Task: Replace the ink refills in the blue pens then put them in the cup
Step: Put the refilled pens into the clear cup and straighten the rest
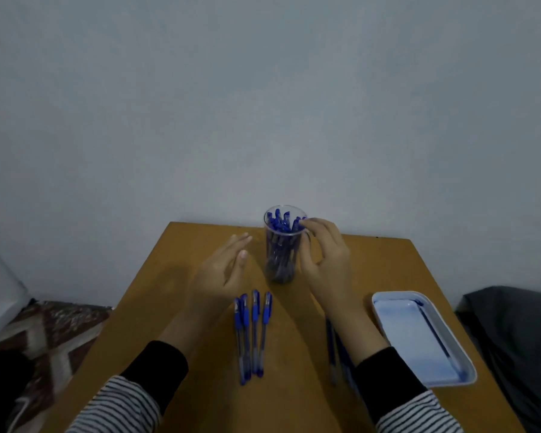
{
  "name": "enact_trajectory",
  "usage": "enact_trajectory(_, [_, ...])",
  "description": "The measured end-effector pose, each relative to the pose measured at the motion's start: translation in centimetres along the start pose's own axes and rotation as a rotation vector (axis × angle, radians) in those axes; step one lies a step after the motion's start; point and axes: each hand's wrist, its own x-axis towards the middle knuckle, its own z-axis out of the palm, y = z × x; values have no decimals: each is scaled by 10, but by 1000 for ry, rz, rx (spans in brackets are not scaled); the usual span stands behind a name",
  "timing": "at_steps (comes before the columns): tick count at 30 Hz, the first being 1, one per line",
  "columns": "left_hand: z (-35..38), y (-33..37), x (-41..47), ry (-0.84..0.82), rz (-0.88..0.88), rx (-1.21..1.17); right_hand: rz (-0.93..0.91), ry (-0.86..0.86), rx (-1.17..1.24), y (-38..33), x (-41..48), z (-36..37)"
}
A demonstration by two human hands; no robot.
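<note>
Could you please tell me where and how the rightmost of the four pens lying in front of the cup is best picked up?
Pinch the rightmost pen at its clear mid-barrel, coming from above and its right: it lies flat on the table, its neighbour close on the left, bare wood on the right.

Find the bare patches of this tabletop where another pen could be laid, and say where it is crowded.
Bare: the table left of the left forearm; the strip between the four blue pens and the pens under the right forearm; the far corner behind the white tray. Crowded: around the cup, between the left hand and right hand.
</note>
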Motion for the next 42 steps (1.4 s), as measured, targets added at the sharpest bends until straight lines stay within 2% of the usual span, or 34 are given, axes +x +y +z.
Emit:
enact_trajectory(5, [-7,-16,-38,-83,-163,54,99,-183,43,-2,-42,9])
enact_trajectory(11, [-14,-30,-63,-332,-310,123,406,-607,27,5,-79,29])
enact_trajectory(15, [-16,-26,-64,-454,-370,109,514,-664,68,8,-84,33])
enact_trajectory(20, [-19,-16,-61,-575,-364,138,526,-713,88,12,-81,35])
enact_trajectory(26, [-19,-14,-61,-585,-351,125,428,-874,34,17,-73,39])
enact_trajectory(31, [-20,-15,-61,-553,-378,92,438,-833,20,21,-75,41])
enact_trajectory(36, [-24,-16,-60,-439,-357,92,491,-696,173,16,-82,35])
enact_trajectory(42, [-31,5,-48,-233,-310,-255,533,-511,422,-1,-74,16])
